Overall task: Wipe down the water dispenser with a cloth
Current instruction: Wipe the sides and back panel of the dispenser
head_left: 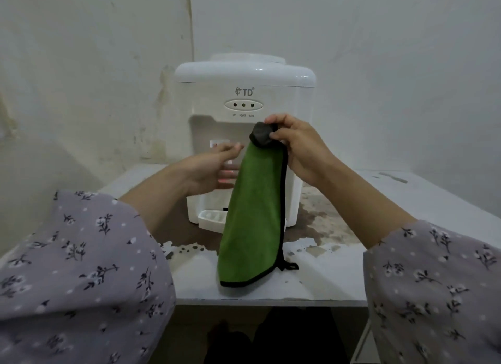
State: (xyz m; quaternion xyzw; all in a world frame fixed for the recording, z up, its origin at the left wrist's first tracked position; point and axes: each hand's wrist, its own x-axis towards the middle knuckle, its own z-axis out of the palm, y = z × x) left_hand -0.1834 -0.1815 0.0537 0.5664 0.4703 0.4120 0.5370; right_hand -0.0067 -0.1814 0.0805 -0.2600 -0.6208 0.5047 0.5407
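A white tabletop water dispenser (244, 92) stands at the back of the table against the wall, with three indicator lights on its front. My right hand (301, 149) pinches the top corner of a green cloth (252, 214) with a black hem, which hangs down in front of the dispenser and reaches the table. My left hand (214, 165) is held out flat with straight fingers just left of the cloth, in front of the tap recess. The cloth hides the taps and part of the drip tray (210, 219).
The white table (406, 201) has worn, stained patches around the dispenser's base. Stained walls meet in a corner behind the dispenser. The table's front edge lies near my sleeves, with dark floor below it.
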